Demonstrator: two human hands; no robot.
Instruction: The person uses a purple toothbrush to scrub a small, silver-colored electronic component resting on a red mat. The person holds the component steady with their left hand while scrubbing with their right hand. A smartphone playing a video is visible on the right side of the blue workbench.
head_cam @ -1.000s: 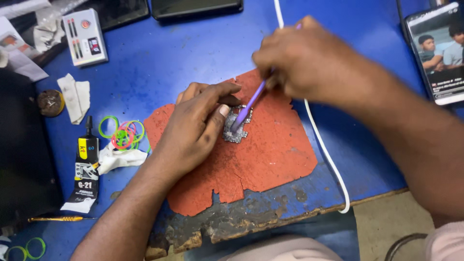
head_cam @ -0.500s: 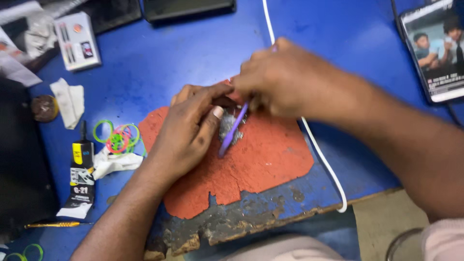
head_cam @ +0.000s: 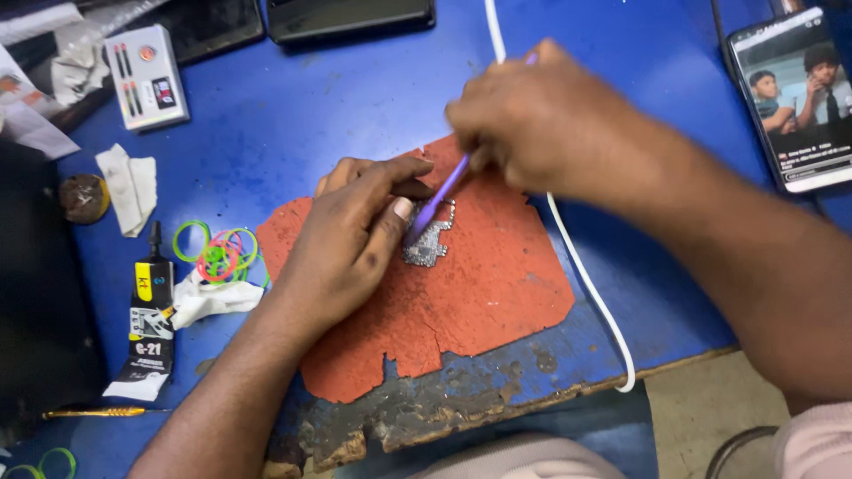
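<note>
Left hand (head_cam: 355,235) pins a small metal part (head_cam: 426,244) on the red mat (head_cam: 479,293); right hand (head_cam: 532,124) grips a purple tool (head_cam: 439,197).

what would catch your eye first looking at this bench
At the centre, the left hand pins a small silvery metal part on a torn orange mat, while the right hand works a purple tool against it. To the left lie bright rubber bands and a black glue tube on the blue table. A lit phone sits at the far right.
</note>
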